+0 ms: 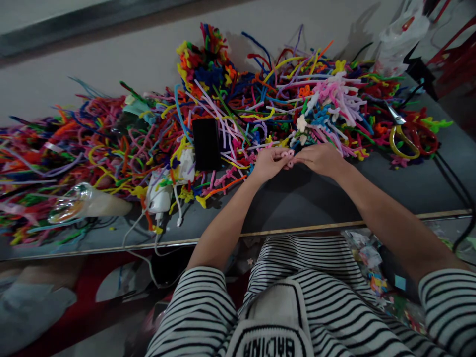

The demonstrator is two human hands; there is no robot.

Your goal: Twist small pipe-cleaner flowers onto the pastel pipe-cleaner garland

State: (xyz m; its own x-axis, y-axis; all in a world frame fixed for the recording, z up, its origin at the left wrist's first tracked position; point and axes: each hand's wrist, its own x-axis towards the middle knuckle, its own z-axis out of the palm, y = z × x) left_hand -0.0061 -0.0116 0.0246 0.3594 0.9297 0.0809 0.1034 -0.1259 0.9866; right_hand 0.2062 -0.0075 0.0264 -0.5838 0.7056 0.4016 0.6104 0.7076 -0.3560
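Observation:
A small pink looped flower shape (288, 157) is between my two hands, above the near part of the grey table. My left hand (270, 162) pinches it from the left with closed fingers. My right hand (316, 157) has its fingertips pressed together at the flower's right side. Just behind my hands lies a heap of colourful fuzzy stems (238, 99), with a cream flower shape (301, 123) near my right hand.
A black phone (206, 144) stands against the heap. White chargers with cables (159, 192) and a clear plastic cup (89, 202) lie left. Yellow-and-red-handled scissors (403, 134) rest at the right, near a white plastic bag (401, 39). The table's front edge (297, 229) is close to me.

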